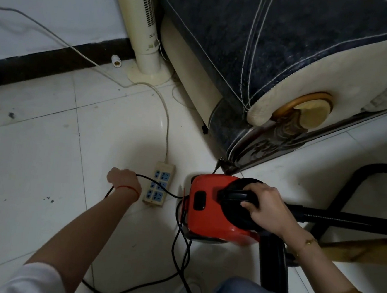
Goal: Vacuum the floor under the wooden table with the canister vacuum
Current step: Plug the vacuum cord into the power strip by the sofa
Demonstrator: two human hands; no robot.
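Vacuuming hasn't begun: the left hand grips the cord, no plug visibly in the power strip, while the right hand grasps the vacuum handle.

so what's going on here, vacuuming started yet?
Not yet, by the look of it. A person crouches over the red vacuum on the tile floor. The right hand grips its black top handle. The left hand holds the black cord near the power strip. A plug lies on the floor by the sofa, so the vacuum appears unplugged. The hose trails off to the right.
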